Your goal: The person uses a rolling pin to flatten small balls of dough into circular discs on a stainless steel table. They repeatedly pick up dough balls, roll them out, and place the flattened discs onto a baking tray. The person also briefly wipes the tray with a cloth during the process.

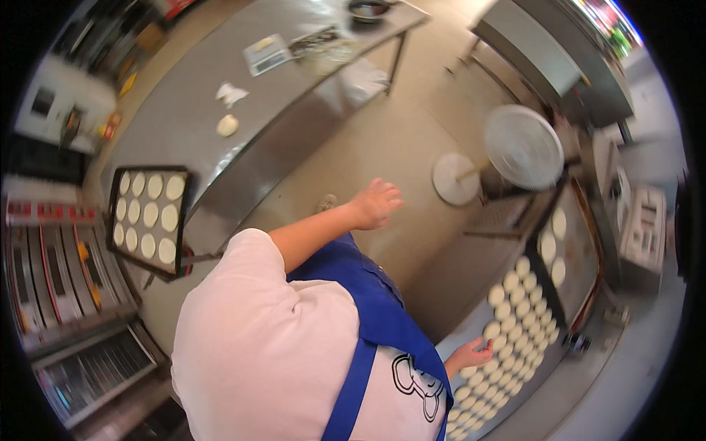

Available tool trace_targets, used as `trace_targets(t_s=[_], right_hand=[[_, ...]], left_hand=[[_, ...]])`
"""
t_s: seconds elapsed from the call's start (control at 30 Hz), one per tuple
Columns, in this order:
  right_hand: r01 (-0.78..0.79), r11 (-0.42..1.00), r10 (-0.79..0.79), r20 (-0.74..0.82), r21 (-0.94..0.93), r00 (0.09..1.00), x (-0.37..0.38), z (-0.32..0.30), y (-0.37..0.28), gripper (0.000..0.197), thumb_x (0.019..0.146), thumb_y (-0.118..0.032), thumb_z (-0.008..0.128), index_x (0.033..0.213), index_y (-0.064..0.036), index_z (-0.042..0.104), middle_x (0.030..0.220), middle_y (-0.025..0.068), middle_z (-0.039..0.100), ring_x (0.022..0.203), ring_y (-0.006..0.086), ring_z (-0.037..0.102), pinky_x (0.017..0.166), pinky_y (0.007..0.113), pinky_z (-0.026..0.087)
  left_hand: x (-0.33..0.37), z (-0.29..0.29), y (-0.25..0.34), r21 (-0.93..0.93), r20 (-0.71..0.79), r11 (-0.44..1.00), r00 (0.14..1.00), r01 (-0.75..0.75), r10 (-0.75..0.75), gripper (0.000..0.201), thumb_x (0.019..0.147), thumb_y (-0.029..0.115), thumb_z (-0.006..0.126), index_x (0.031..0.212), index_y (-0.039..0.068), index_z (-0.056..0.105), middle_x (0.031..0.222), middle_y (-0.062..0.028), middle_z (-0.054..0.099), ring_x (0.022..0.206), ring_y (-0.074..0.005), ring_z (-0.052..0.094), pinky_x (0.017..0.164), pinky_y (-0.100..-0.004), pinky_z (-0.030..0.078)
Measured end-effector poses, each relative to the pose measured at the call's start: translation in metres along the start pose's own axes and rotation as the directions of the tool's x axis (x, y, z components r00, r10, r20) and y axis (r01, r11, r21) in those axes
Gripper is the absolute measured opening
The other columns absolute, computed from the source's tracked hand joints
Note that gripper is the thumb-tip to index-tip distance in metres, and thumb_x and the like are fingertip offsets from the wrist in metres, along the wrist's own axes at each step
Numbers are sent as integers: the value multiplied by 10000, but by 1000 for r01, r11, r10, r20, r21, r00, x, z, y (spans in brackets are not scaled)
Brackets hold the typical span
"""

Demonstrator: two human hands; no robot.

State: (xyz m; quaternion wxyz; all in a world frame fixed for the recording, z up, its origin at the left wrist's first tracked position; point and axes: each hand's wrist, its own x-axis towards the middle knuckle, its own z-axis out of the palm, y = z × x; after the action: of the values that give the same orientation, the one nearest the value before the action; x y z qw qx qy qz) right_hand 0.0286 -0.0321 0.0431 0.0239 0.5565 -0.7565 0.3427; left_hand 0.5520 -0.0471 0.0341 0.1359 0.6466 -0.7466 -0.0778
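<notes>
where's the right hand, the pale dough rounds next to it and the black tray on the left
Right hand [473, 356]: head view, middle of the hand.
Pale dough rounds [508, 323]: head view, one round's top.
Black tray [184, 220]: head view, its right rim.

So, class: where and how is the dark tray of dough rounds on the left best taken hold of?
Probably by two opposite edges of the dark tray, coming in from the right, its near side: it is broad and flat, and dough rounds cover its middle.
</notes>
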Motion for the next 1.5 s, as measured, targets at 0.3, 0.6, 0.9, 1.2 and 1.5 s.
trace_targets(t_s=[0.3,0.6,0.9,1.2,1.5], right_hand=[[558,753,-657,353,348,666,-42,157,-353,346,870,-125,715,1200,-41,653,1306,195,566,1228,377,528,1045,474,437],[624,704,-667,618,339,417,-79,193,-430,274,816,-96,756,1077,-55,681,1281,183,583,1197,378,554,1020,475,461],[579,686,-694,635,441,339,-74,234,-502,245,827,-107,753,1058,-65,682,1243,155,616,1162,347,594,999,454,479],[-457,720,-497,847,523,186,-61,254,-573,627,886,-151,772,1411,-28,451,1314,151,607,1174,234,625,960,383,529],[-507,544,-174,680,669,712,61,246,-422,221,841,-15,755,1042,5,665,1003,67,733,935,132,683,842,309,547]], left_hand=[[-157,-91,-419,-692,-305,222,1,687,-952,527,906,356,632,1326,38,603,1311,-201,660,1210,-367,628,1037,-456,487],[-215,-132,-600,-293,6,-16,-15,956,-1000,689,826,437,755,1400,93,589,1372,-169,634,1292,-337,572,1051,-443,491],[-150,-162,-542,-713,401,-163,206,682,-893,479,918,381,723,1253,51,632,1147,-118,732,953,-281,728,800,-401,607],[43,-169,-301,-711,674,-550,649,439,-353,417,983,326,681,1285,51,595,1164,-119,709,993,-243,735,754,-364,620],[202,-82,-90,-822,560,-12,805,569,-196,398,1016,310,641,1308,44,591,1228,-65,677,1067,-158,674,881,-333,565]])
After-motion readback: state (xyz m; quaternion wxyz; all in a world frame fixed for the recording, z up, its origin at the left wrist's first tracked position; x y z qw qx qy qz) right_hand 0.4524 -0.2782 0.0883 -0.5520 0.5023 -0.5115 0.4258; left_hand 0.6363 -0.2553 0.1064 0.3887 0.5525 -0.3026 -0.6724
